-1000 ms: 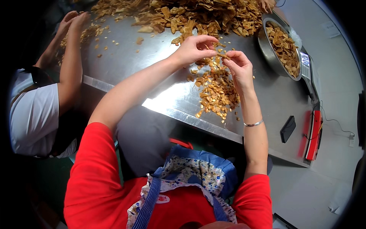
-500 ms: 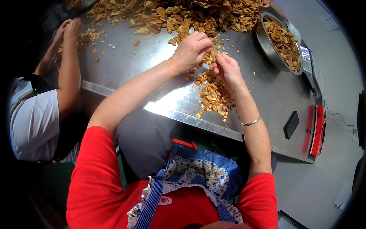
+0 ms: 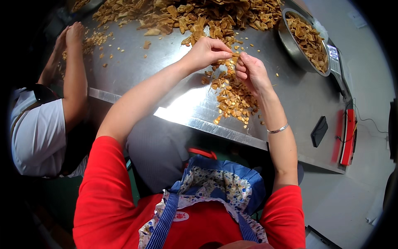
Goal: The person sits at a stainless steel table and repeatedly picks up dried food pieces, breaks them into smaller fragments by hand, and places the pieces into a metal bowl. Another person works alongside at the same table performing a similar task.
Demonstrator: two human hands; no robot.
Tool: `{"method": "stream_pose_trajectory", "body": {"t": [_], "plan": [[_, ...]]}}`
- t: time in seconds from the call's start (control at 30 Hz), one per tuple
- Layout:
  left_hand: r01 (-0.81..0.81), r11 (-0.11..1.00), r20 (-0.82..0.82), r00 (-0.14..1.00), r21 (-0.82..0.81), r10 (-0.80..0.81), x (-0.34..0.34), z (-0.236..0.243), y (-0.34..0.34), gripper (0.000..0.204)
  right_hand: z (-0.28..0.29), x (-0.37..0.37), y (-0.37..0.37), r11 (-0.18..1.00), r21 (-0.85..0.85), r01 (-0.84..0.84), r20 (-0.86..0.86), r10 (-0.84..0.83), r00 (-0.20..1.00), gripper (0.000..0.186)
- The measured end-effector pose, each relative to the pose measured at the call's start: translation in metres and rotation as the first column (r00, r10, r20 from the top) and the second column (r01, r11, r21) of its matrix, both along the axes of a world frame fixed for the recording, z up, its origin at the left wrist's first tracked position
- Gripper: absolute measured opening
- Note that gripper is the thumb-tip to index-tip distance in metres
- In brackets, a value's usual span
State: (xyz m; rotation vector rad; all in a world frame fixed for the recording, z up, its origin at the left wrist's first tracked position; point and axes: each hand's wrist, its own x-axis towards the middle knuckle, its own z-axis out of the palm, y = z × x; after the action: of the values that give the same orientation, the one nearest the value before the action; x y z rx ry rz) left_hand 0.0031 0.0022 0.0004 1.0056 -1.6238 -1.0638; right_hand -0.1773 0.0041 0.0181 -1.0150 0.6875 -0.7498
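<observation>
While both hands pinch it, the husk point(image 3: 235, 54) lies crosswise.

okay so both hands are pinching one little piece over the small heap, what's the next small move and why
Probably pull the pinched piece apart and let the bits drop. The left hand and right hand meet fingertip to fingertip on it, right above the small pile of tan pieces on the steel table. The pile looks like where earlier bits landed, though what the piece is stays unclear.

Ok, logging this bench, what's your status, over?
Left hand and right hand pinch one small tan piece together. Pile of tan flakes on steel table beneath. Co-worker's hands far left, apart.
</observation>
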Motion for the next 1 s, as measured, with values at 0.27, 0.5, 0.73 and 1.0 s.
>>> {"method": "stream_pose_trajectory", "body": {"t": [0.27, 0.5, 0.73, 1.0], "plan": [[0.178, 0.941, -0.245, 0.964, 0.289, -0.108, 0.002, 0.004, 0.001, 0.015, 0.000, -0.003, 0.000, 0.996, -0.048, -0.080, 0.016, 0.081, 0.997, 0.029], [0.275, 0.911, -0.278, 0.941, 0.308, -0.190, 0.002, 0.000, 0.000, 0.016, 0.005, -0.011, -0.004, 0.977, -0.152, -0.152, -0.087, 0.139, 0.986, 0.027], [0.260, 0.957, 0.130, 0.952, 0.126, -0.276, -0.003, 0.009, 0.007, 0.019, 0.003, -0.011, -0.005, 0.983, -0.058, -0.176, -0.239, 0.158, 0.958, 0.027], [0.391, 0.895, -0.064, 0.920, 0.214, -0.387, 0.002, 0.004, 0.003, 0.028, 0.002, -0.009, -0.001, 0.963, -0.076, -0.260, -0.194, 0.241, 0.951, 0.028]]}}
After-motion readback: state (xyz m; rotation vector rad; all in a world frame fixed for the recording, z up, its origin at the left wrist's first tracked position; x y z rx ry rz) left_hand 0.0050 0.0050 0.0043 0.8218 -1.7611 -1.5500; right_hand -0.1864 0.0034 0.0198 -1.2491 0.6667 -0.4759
